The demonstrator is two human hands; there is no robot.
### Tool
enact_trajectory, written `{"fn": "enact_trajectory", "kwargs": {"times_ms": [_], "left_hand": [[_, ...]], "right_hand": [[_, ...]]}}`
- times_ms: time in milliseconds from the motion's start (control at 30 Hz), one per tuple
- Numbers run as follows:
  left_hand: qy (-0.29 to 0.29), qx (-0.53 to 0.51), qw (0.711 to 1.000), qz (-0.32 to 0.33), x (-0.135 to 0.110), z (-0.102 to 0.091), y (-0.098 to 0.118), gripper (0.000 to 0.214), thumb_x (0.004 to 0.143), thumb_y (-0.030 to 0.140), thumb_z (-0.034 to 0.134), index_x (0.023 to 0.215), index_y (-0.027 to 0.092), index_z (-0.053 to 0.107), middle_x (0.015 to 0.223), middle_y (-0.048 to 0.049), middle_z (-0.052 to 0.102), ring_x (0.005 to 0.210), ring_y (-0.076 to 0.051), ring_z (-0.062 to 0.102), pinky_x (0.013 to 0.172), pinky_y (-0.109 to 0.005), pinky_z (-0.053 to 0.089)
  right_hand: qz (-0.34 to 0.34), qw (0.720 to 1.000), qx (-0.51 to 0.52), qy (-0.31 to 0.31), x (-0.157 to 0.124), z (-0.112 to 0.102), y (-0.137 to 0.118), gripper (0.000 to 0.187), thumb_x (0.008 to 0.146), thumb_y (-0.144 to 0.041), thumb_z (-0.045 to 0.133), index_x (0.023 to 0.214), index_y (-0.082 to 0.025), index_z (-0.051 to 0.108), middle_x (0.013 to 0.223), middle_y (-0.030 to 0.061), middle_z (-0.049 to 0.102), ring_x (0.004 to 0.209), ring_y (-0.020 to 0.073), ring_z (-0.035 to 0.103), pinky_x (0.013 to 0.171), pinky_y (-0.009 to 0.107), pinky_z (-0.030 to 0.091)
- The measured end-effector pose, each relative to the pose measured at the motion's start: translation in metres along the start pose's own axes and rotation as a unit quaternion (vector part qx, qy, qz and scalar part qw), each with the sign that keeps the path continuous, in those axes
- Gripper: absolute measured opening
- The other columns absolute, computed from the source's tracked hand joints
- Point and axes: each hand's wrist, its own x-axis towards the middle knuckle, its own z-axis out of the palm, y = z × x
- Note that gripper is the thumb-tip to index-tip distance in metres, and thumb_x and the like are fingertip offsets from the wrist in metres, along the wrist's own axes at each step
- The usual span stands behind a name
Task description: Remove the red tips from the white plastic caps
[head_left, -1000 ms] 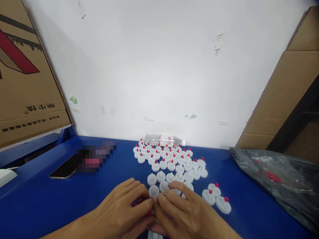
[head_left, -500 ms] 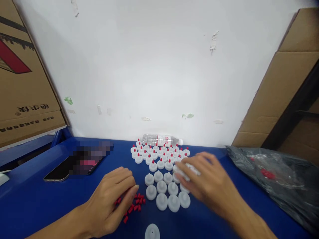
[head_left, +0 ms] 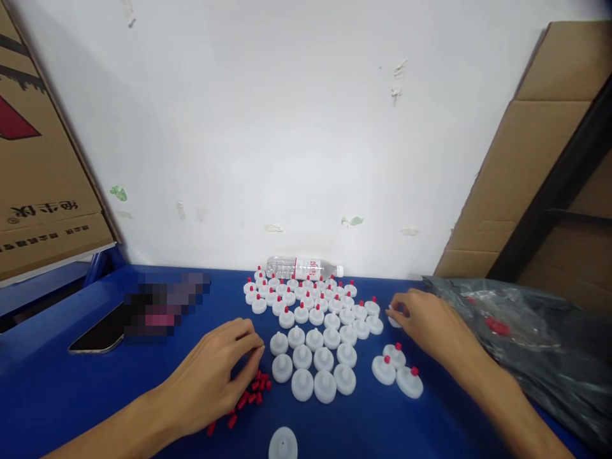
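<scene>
My left hand (head_left: 217,376) is closed, thumb and forefinger pressed together beside a loose heap of small red caps (head_left: 253,396). Whatever its fingertips hold, if anything, is hidden. Out to the right, the fingers of my right hand (head_left: 423,319) pinch a white round nozzle lid (head_left: 394,317) at the table surface, partly covered by the fingers. Between the hands stand rows of white nozzle lids with bare tips (head_left: 324,359). Behind them, several more white lids carry red tips (head_left: 301,312). Three red-tipped lids (head_left: 384,370) sit left of my right forearm.
A single white lid (head_left: 283,444) lies near the front edge of the blue table (head_left: 363,427). A clear plastic bottle (head_left: 306,268) lies against the wall. To the left is a phone (head_left: 98,328); to the right, a dark plastic bag (head_left: 516,357). Cardboard (head_left: 526,159) leans at the right.
My right hand has moved right, off the middle lids, uncovering lids it had hidden, and now pinches one at the right. My left hand stays near the red caps. The view has shifted slightly.
</scene>
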Motion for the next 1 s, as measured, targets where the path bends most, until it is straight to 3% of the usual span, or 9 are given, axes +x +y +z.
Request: {"fn": "enact_trajectory", "kwargs": {"times_ms": [133, 300, 467, 600, 667, 800, 1000], "left_hand": [[0.001, 0.011, 1.0, -0.003, 0.0, 0.0, 0.0, 0.032, 0.107, 0.02, 0.038, 0.088, 0.021, 0.064, 0.088, -0.0047, 0.062, 0.08, -0.02, 0.058, 0.072, -0.033, 0.041], [-0.016, 0.029, 0.999, -0.001, 0.0, -0.001, 0.002, 0.031, 0.106, 0.019, 0.039, 0.087, 0.021, 0.064, 0.086, -0.0038, 0.062, 0.076, -0.02, 0.055, 0.075, -0.035, 0.039], [-0.016, 0.04, 0.999, -0.002, 0.0, -0.001, 0.003, 0.032, 0.105, 0.019, 0.038, 0.087, 0.02, 0.064, 0.084, -0.0035, 0.061, 0.074, -0.02, 0.055, 0.077, -0.037, 0.039], [-0.023, 0.051, 0.998, -0.002, 0.0, -0.003, 0.005, 0.031, 0.103, 0.017, 0.039, 0.084, 0.019, 0.063, 0.083, -0.004, 0.062, 0.073, -0.02, 0.055, 0.076, -0.037, 0.039], [-0.029, 0.056, 0.998, -0.001, 0.001, -0.003, 0.005, 0.03, 0.102, 0.016, 0.039, 0.085, 0.019, 0.063, 0.082, -0.0044, 0.063, 0.073, -0.02, 0.055, 0.076, -0.037, 0.04], [-0.05, 0.068, 0.996, -0.009, 0.001, -0.003, 0.006, 0.026, 0.101, 0.017, 0.04, 0.093, 0.019, 0.065, 0.086, -0.0052, 0.064, 0.076, -0.022, 0.057, 0.076, -0.038, 0.04], [-0.079, 0.074, 0.994, -0.028, 0.002, -0.002, 0.006, 0.024, 0.101, 0.016, 0.042, 0.097, 0.02, 0.065, 0.088, -0.0052, 0.064, 0.079, -0.023, 0.058, 0.077, -0.038, 0.038]], "right_hand": [[0.012, 0.999, 0.027, -0.031, -0.002, -0.004, -0.005, 0.017, 0.097, -0.023, 0.06, 0.089, -0.023, 0.076, 0.077, 0.0067, 0.074, 0.072, 0.0259, 0.073, 0.061, 0.031, 0.038], [0.036, 0.996, 0.062, -0.056, -0.004, -0.008, -0.008, 0.02, 0.099, -0.032, 0.059, 0.092, -0.026, 0.076, 0.078, 0.0066, 0.075, 0.072, 0.0267, 0.073, 0.058, 0.031, 0.038], [0.069, 0.991, 0.093, -0.069, 0.0, -0.015, 0.001, 0.034, 0.101, -0.047, 0.051, 0.09, -0.026, 0.075, 0.075, 0.0086, 0.074, 0.068, 0.0316, 0.071, 0.056, 0.034, 0.035], [0.038, 0.983, 0.158, -0.088, 0.003, -0.026, 0.009, 0.036, 0.099, -0.046, 0.048, 0.078, -0.025, 0.069, 0.071, 0.0064, 0.072, 0.065, 0.0266, 0.067, 0.061, 0.034, 0.04], [-0.004, 0.97, 0.212, -0.117, 0.001, -0.032, 0.009, 0.038, 0.1, -0.049, 0.048, 0.078, -0.024, 0.068, 0.072, 0.0046, 0.073, 0.065, 0.0231, 0.067, 0.063, 0.033, 0.043], [-0.07, 0.926, 0.303, -0.212, -0.007, -0.035, 0.008, 0.031, 0.095, -0.05, 0.057, 0.094, -0.025, 0.075, 0.076, 0.0021, 0.075, 0.068, 0.021, 0.068, 0.061, 0.03, 0.046], [-0.069, 0.892, 0.347, -0.28, -0.013, -0.023, 0.012, 0.019, 0.088, -0.039, 0.067, 0.096, -0.024, 0.075, 0.077, 0.0014, 0.076, 0.069, 0.0192, 0.068, 0.061, 0.027, 0.046]]}}
